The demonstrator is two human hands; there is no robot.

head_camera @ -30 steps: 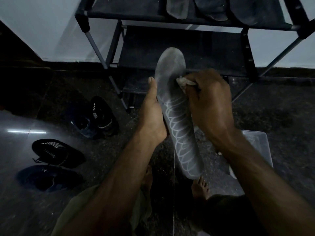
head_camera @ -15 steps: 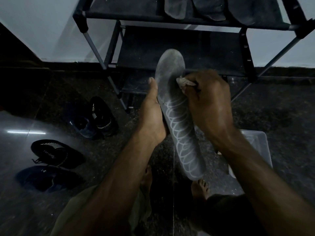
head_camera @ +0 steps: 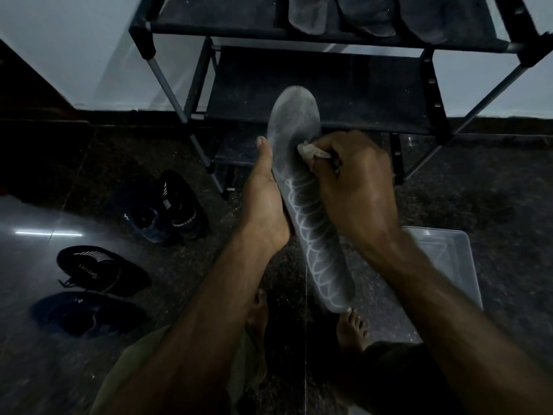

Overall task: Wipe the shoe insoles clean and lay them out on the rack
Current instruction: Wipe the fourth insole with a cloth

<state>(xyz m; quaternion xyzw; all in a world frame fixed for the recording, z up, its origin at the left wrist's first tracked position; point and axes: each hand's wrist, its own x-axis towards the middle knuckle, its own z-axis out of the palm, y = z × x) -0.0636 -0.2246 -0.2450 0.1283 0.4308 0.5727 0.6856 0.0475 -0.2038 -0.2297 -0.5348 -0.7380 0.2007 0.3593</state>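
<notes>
Insole (head_camera: 311,223) is up in front of me over the floor, toe end toward the rack (head_camera: 323,94), grey with a white loop pattern running along its lower half. My left hand (head_camera: 264,202) grips its left edge, thumb lying up along the side. My right hand (head_camera: 356,187) is clenched round a small pale cloth (head_camera: 311,151), pressing it on the insole just above the pattern. More insoles (head_camera: 306,16) lie on the rack's top shelf, at its front edge. Writing: white lettering on the black shoe (head_camera: 101,272) at left and on the dark pair (head_camera: 176,208) near the rack's left leg, both too small and dim to read; no brand I can make out. Another dark shoe (head_camera: 86,314) lies just below the black one. Clear plastic tub (head_camera: 449,259) sits on the floor under my right forearm. Floor is dark speckled polished stone (head_camera: 493,205) with a light streak reflected at left; pale wall (head_camera: 77,49) behind the rack. Room is dim.
</notes>
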